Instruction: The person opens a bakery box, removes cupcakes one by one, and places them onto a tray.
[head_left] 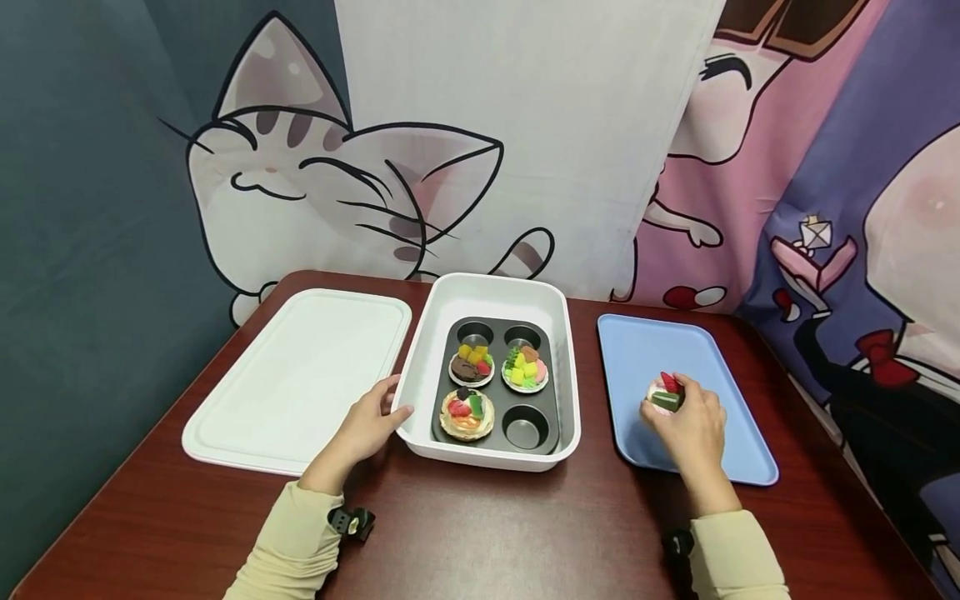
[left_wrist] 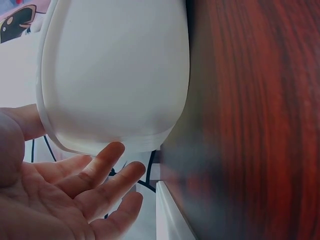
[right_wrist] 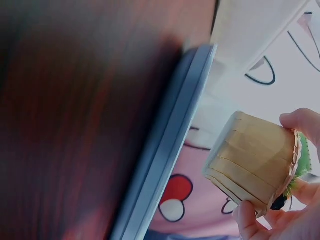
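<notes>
From the head view: a fruit-topped cupcake point(head_left: 663, 396) is gripped by the right hand point(head_left: 693, 421) above a blue tray point(head_left: 652, 346). The near left corner of a white plastic bin point(head_left: 480, 457) is held by the left hand point(head_left: 367, 425). Inside the bin sits a dark muffin pan point(head_left: 498, 433), and three other cupcakes point(head_left: 525, 369) are carried by it, with the near right cup point(head_left: 526, 427) left empty. A white lid point(head_left: 315, 375) is laid flat on the wooden table point(head_left: 480, 533) over to the left.

From the left wrist: the bin's rim is hooked by the thumb, and loose fingers are kept outside the wall. How hard it's being squeezed can't be told. If it got tugged, the bin would probably be slid sideways and the pan jolted, imo.

From the right wrist: the gripped cupcake is seen tilted, clear of the tray. It's pinched only near the frilly top edge, so its heavy-looking base could be swung loose, I'd guess. The toppings might also be knocked off, since fingers are tucked right beside them.
</notes>
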